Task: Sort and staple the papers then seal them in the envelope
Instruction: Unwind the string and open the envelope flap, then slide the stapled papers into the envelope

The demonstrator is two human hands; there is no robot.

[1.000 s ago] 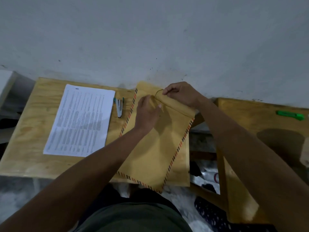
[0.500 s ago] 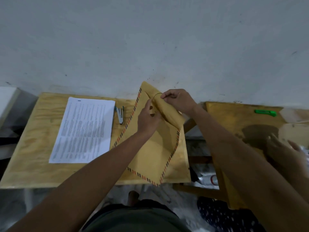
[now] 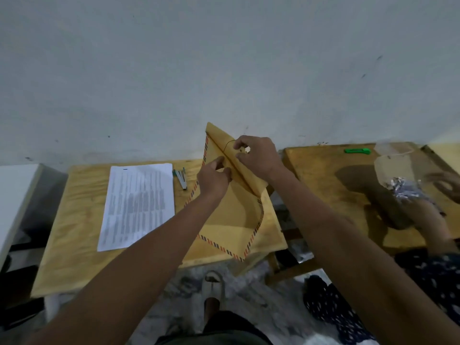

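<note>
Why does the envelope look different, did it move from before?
Yes. The envelope has tipped up off the table; its top end, flat earlier, now stands raised against the wall.

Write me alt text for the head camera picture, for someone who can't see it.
Both hands, left hand and right hand, grip the flap end of a brown envelope with a striped border, tilted up off a wooden table. A printed paper sheet and a stapler lie to its left.
</note>
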